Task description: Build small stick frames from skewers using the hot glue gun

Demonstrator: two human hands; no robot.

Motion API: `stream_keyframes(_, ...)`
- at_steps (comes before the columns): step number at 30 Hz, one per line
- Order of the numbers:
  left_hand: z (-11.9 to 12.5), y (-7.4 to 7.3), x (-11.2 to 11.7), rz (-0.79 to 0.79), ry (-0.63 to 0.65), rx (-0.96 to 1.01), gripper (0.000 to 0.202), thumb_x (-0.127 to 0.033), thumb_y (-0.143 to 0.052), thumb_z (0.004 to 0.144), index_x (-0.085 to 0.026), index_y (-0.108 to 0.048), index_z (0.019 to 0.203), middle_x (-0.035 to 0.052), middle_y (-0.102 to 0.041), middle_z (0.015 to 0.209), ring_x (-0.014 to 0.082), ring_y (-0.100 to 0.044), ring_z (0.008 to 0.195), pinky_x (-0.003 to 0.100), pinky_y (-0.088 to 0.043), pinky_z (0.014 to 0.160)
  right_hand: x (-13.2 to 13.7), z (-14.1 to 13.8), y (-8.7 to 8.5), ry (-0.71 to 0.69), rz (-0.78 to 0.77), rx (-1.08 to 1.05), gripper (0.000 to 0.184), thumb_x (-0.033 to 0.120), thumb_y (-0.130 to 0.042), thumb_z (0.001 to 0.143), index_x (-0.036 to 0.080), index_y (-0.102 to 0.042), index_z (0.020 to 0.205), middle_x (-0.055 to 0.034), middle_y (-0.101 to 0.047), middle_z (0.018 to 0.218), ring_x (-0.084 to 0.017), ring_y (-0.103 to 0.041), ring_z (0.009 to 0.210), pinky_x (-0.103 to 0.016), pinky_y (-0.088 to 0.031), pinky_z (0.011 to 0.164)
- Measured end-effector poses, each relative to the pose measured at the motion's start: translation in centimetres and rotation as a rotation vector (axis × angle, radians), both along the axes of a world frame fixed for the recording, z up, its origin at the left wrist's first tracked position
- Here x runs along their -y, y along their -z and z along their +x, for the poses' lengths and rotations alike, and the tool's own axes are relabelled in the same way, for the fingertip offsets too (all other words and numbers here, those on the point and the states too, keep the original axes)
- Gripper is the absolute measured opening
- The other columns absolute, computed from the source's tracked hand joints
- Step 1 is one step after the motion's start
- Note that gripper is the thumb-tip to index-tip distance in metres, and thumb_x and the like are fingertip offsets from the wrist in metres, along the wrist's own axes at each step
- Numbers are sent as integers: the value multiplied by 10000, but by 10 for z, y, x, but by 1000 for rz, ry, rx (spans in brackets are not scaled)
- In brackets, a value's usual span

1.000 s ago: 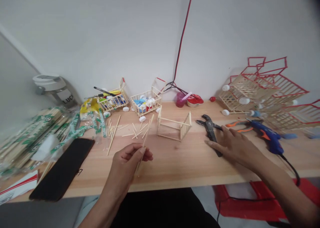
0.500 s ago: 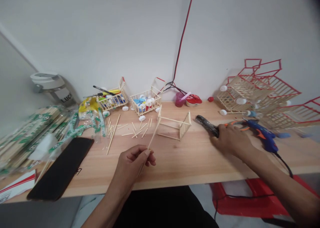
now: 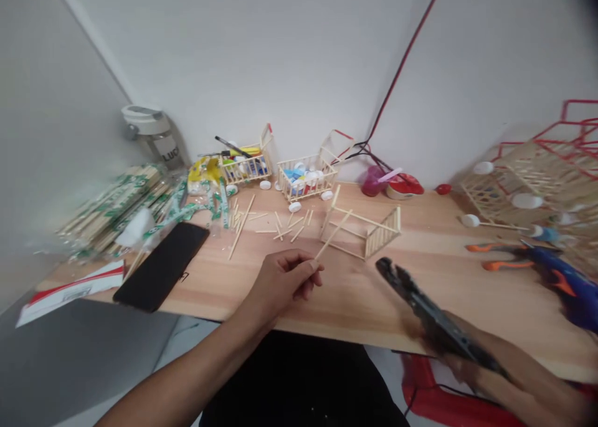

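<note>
My left hand (image 3: 287, 280) pinches a thin wooden stick (image 3: 332, 235) that points up and to the right, over the wooden table (image 3: 346, 296). My right hand (image 3: 471, 355) is closed around black pliers (image 3: 423, 305), blurred by motion, at the table's near edge, jaws pointing toward the stick. A small open frame of glued sticks (image 3: 367, 230) lies just beyond the stick's tip. Loose sticks (image 3: 261, 221) are scattered to the left of the frame.
A black phone (image 3: 161, 265) lies at the left front, next to packs of sticks in green-printed wrappers (image 3: 121, 206). Two small stick carts (image 3: 306, 177) with bottle caps stand at the back. A blue glue gun (image 3: 567, 280), orange-handled tool (image 3: 504, 255) and red-edged stick carts (image 3: 537, 171) sit at right.
My right hand has lifted the black pliers off the table and brought them toward me and to the left. The view has swung to the left. My left hand keeps the stick.
</note>
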State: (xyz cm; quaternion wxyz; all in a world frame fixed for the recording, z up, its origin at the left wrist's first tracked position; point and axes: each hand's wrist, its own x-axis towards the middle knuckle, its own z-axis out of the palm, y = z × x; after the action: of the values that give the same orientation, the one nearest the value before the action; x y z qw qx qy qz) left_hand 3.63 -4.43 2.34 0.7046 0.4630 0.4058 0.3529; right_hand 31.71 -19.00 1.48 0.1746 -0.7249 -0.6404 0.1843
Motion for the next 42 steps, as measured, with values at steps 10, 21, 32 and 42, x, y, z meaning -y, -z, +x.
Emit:
stream_keyframes(10,-10,-3,2,1,4,83,171,-270,-673,726,-115,-655,657,37,-642,593,32,-390,406,189,-244,415,-59,-77,-35,-259,-142,-155,266,456,-470,869,278,-651,949,-30,-719,947,-210,-669,781,-276,-541,635)
stream_keyframes(21,-19,-1,-2,2,44,156,248,-319,-689,743,-117,-550,708,47,-656,621,30,-421,425,173,-267,436,-75,-98,-39,-282,-292,-135,246,407,-450,900,218,-596,956,-15,-676,797,-159,-616,673,-262,-479,641)
stream_keyframes(32,-22,5,-4,22,49,192,235,-239,-676,771,-140,-463,755,61,-680,665,34,-464,435,156,-305,428,-80,-97,-33,-274,-341,-139,323,467,-435,891,187,-579,962,0,-604,669,-138,-551,585,-252,-430,555)
stream_keyframes(42,-24,3,-5,18,39,177,209,-198,-662,779,-136,-465,742,61,-688,672,34,-490,434,142,-313,419,-82,-102,-32,-266,-321,-151,331,471,-440,879,181,-597,915,8,-543,612,-128,-506,546,-242,-404,510)
